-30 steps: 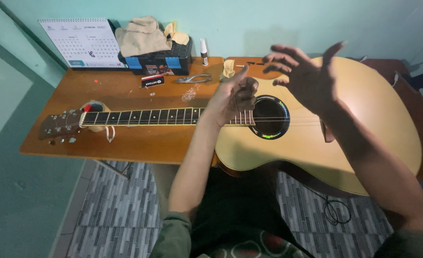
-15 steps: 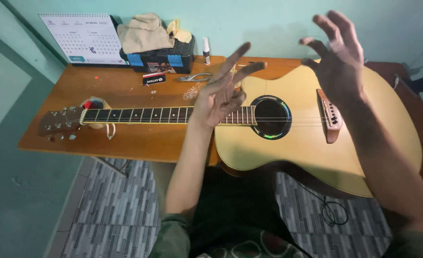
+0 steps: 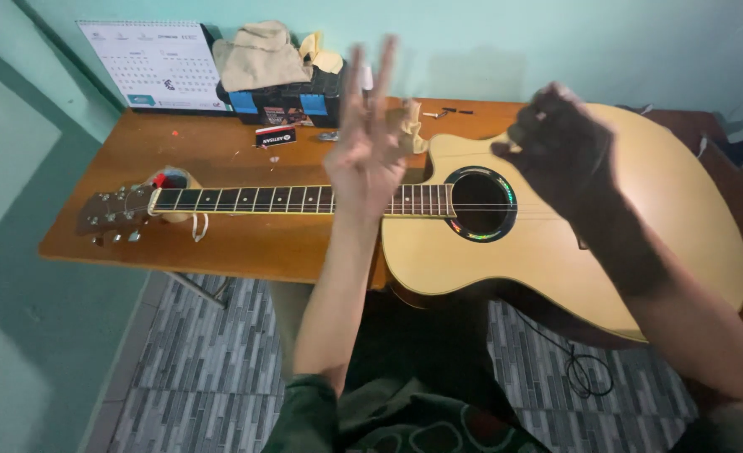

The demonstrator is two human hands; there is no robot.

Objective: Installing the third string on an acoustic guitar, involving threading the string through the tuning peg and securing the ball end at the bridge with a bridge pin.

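Head view showed the left hand raised, fingers spread and empty, above the neck of the acoustic guitar. The right hand, loosely curled, held nothing over the guitar's body. It lay on a wooden table against a teal wall, grey tiled floor below.

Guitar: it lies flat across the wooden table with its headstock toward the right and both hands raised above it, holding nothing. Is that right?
Not quite. In the head view the guitar has its headstock toward the left. The rest holds: it lies across the wooden table, with the left hand and right hand raised, empty.
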